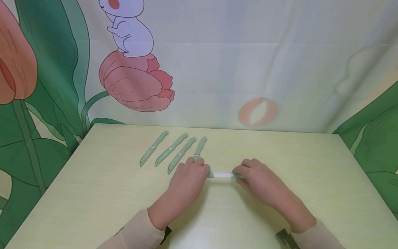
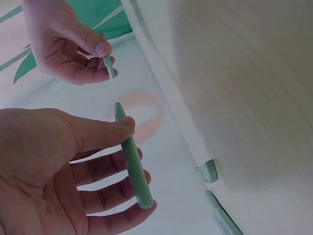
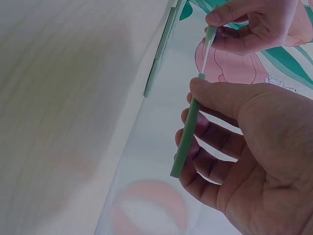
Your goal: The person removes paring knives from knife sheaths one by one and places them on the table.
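Between the two hands, above the table, is a small knife with a bare white blade [image 1: 221, 175] showing. My left hand [image 1: 190, 180] grips its light green handle [image 2: 135, 169], thumb on one side and fingers on the other. On the blade's other end sits a green sheath [image 3: 187, 134], which my right hand [image 1: 259, 180] pinches between thumb and fingers. Handle and sheath are in line, with a stretch of blade between them. In the left wrist view the sheath is partly hidden by the right fingers.
Several green knives in their sheaths [image 1: 153, 148] lie slanted side by side on the pale wooden table [image 1: 93, 186], left of centre. The nearest knife [image 1: 201, 145] is partly covered by my left hand. Behind the table's far edge hangs a printed curtain [image 1: 211, 69].
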`<state>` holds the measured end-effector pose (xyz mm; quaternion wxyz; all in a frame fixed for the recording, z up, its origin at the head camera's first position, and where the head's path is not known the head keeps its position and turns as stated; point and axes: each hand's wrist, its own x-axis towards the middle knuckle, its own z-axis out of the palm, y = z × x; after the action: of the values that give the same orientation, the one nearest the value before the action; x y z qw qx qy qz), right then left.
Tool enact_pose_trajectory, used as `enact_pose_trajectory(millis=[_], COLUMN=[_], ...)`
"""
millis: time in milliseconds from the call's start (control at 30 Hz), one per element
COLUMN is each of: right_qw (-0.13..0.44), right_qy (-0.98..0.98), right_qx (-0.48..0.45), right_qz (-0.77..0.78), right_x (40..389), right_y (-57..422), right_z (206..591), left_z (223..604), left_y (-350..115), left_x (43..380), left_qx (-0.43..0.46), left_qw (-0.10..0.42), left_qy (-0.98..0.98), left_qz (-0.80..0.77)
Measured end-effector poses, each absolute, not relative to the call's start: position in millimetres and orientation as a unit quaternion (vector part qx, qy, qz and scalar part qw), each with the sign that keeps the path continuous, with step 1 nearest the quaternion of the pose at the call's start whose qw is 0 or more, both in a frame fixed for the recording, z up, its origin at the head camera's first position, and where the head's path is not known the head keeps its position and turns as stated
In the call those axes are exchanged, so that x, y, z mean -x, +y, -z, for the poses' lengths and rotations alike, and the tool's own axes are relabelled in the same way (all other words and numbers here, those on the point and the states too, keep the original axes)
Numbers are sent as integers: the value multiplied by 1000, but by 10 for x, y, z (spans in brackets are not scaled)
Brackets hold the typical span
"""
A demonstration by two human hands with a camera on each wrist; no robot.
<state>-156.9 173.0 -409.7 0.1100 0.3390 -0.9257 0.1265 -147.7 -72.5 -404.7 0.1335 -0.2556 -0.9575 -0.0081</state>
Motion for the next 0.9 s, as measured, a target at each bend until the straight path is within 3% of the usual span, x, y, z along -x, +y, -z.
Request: enact_pose_trajectory(millis=[900], right_qw=[97], right_qy=[-933], right_qx=[-325], right_qz=[-123], right_x=[1572], right_y=[1784], right_z=[4066], left_z=[4028], left_y=[-750], left_x=[1503], left_qx=[231], left_qw=[122], left_qy=[-965], left_qz=[16])
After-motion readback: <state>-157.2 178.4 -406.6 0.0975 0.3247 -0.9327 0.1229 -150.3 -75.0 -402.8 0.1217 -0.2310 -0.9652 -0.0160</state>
